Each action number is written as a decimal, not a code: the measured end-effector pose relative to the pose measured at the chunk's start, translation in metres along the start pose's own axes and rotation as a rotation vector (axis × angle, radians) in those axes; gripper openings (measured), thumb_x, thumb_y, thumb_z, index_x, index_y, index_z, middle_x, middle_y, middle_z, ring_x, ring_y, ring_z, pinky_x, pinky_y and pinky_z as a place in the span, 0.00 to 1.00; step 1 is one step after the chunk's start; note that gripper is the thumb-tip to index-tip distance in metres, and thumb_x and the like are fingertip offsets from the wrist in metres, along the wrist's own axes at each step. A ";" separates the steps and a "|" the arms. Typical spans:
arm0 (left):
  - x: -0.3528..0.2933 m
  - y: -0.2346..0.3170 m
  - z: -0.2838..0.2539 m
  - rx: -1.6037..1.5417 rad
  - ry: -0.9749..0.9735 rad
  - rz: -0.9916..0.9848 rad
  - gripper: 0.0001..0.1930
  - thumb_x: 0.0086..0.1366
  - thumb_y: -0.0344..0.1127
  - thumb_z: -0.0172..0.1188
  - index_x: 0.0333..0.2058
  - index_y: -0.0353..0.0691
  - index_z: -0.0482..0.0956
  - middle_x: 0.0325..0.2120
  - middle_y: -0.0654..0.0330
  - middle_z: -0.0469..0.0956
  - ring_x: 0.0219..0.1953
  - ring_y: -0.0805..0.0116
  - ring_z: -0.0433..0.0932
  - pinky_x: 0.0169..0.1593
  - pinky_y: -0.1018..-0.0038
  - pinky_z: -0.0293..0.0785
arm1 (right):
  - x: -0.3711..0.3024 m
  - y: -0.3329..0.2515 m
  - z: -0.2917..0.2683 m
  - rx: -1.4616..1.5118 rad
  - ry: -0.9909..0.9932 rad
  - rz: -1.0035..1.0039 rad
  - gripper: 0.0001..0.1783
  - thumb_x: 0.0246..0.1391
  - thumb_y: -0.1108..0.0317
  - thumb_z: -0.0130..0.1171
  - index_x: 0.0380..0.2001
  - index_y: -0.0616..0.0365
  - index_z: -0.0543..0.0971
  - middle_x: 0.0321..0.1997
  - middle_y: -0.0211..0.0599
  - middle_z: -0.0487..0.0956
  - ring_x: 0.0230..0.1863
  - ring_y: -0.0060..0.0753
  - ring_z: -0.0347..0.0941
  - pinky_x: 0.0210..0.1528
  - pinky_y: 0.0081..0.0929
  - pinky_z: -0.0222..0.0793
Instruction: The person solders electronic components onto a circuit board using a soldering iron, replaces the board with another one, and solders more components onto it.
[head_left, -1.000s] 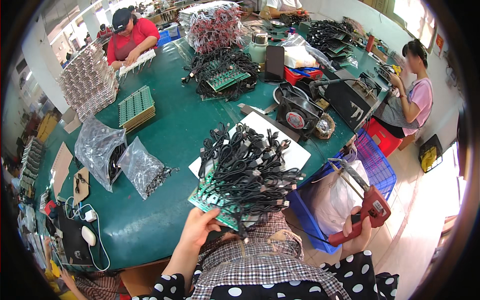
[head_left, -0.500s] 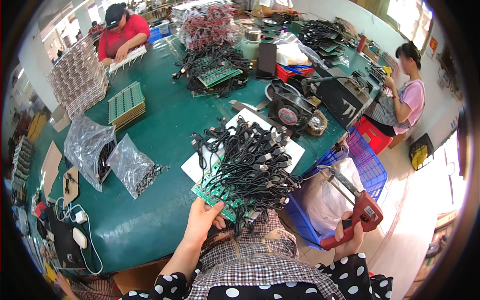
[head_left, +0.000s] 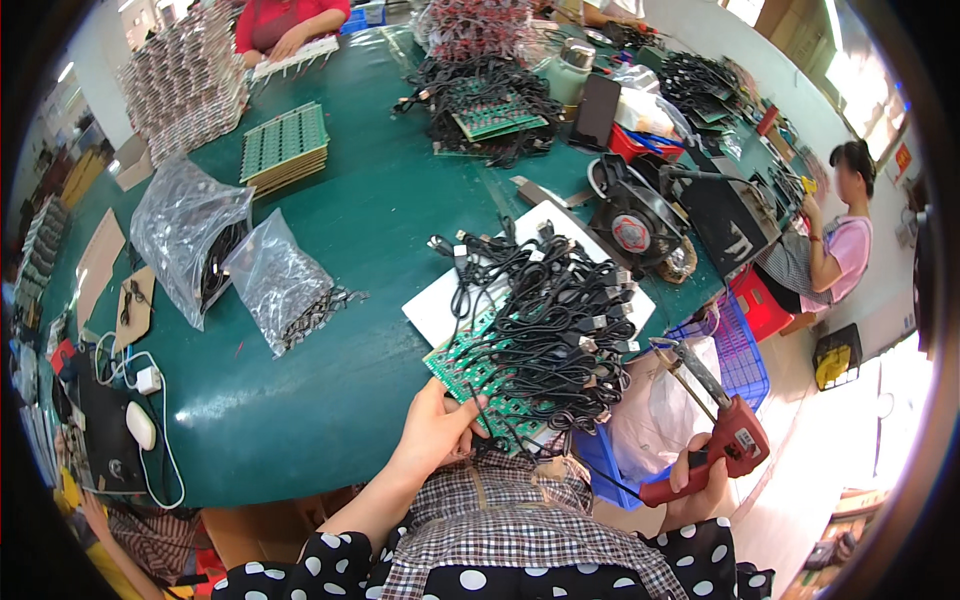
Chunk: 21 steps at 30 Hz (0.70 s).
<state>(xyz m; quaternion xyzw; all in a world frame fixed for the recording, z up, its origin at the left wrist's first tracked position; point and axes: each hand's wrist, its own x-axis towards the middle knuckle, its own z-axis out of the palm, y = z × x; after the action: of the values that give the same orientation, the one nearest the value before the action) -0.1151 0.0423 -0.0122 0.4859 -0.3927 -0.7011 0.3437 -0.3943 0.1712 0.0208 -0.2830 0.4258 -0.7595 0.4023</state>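
My left hand [head_left: 437,428] grips the near left edge of a green circuit board panel [head_left: 462,362], thumb on top. Many black USB cables [head_left: 560,335] with metal plugs lie bunched across the panel and hide most of it. Under them is a white board [head_left: 432,308] at the table's edge. In my right hand [head_left: 700,488] is a red soldering gun [head_left: 738,445], held by its handle. Its metal tip points up and left, to the right of the cables and apart from them.
A blue basket [head_left: 738,365] with a white bag stands at the right, below the table edge. Beyond the white board sits a black fan [head_left: 632,228]. Plastic bags [head_left: 278,270], stacked green panels [head_left: 285,140] and a cable pile [head_left: 480,100] cover parts of the green table. Two co-workers sit farther off.
The view has turned, so the table and its things appear farther right or higher. Both hands keep their hold on the circuit board panel and the soldering gun.
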 end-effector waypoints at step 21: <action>0.014 0.059 0.040 0.920 0.106 0.688 0.14 0.60 0.40 0.51 0.21 0.37 0.71 0.14 0.54 0.71 0.18 0.55 0.71 0.24 0.65 0.65 | -0.015 0.001 -0.006 0.084 0.060 -0.028 0.24 0.54 0.54 0.49 0.43 0.65 0.61 0.37 0.37 0.68 0.15 0.18 0.62 0.12 0.13 0.57</action>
<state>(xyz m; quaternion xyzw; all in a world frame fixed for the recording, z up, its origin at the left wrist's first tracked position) -0.1517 0.0119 0.0434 0.4643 -0.7749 -0.2805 0.3244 -0.3905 0.1864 0.0159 -0.2489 0.4013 -0.7904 0.3901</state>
